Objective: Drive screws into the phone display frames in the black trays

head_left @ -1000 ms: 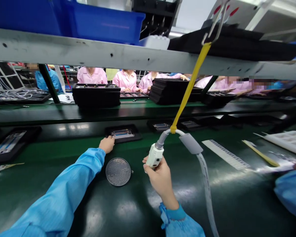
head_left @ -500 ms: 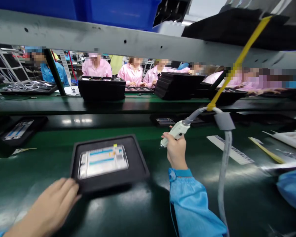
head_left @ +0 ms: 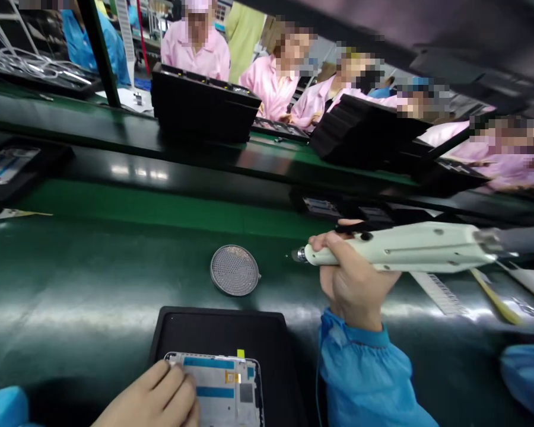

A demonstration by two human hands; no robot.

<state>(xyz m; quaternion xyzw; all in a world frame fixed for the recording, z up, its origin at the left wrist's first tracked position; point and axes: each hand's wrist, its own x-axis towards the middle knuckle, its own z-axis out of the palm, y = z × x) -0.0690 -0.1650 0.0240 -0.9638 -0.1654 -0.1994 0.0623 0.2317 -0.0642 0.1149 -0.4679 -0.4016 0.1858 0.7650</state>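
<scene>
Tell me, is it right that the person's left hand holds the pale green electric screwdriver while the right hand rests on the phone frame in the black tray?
No, the hands are swapped. The head view shows the right hand gripping the pale green electric screwdriver, and the left hand resting on the phone frame in the black tray.

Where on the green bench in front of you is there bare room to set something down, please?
Bare green surface lies left of the round mesh disc, above the black tray. It is crowded near the tray under the left hand, and rightward around the right hand holding the electric screwdriver.
</scene>
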